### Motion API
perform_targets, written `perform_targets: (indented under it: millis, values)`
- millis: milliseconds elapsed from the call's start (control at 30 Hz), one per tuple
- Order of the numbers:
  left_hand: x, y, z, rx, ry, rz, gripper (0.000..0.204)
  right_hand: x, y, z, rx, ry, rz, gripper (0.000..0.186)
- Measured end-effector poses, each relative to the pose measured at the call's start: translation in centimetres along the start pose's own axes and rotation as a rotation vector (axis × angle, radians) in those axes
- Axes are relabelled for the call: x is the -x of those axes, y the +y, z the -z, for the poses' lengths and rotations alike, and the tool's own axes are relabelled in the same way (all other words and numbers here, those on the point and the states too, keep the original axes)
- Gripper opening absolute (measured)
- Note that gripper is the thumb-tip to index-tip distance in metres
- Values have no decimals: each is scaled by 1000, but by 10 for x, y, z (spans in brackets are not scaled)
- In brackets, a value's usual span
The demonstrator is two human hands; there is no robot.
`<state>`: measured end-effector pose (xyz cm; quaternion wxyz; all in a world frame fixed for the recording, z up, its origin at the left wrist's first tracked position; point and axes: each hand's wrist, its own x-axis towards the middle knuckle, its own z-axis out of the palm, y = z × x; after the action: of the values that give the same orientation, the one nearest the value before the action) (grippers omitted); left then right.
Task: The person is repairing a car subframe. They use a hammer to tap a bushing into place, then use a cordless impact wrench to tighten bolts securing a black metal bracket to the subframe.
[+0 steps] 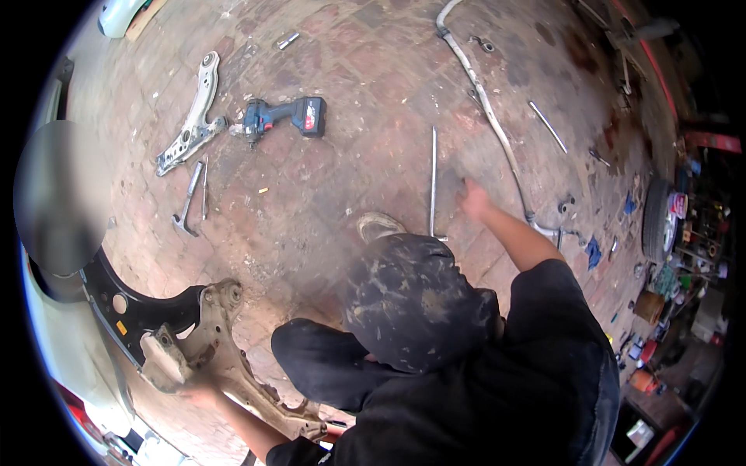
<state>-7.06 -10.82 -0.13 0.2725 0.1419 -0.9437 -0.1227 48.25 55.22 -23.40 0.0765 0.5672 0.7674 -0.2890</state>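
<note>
At the lower left, my left hand [203, 394] is against the underside of a dirty beige car subframe [237, 373], its fingers curled at the metal edge and partly lost in blur. The subframe leans beside a black curved metal panel [155, 311]. My right hand [474, 200] reaches out over the brick floor, fingers extended, with nothing visible in it. Just left of it lies a long thin steel bar [434, 179] with a bent end, not touched by the hand. My stained dark knee [420, 303] and a shoe [381, 226] are between my arms.
Toward the upper left lie a control arm [198, 109], a blue cordless impact wrench [272, 118], a hammer [189, 198] and a socket [288, 40]. A long bent stabilizer bar [489, 109] and a short rod [549, 126] lie right. A tyre [658, 221] stands near cluttered parts.
</note>
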Motion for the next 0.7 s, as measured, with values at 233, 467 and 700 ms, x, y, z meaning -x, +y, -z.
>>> perform_targets:
  millis: [233, 467, 700]
  values:
    - [-59, -85, -26, -355, 40, -259, 103, -135, -42, 70, -3, 33, -146, 77]
    - [0, -104, -20, -479, -76, 0, 102, -251, -78, 112, 363, 133, -218, 76]
    - [11, -158, 31, -473, 27, 36, 108, -298, -74, 114, 1354, -463, 283, 59]
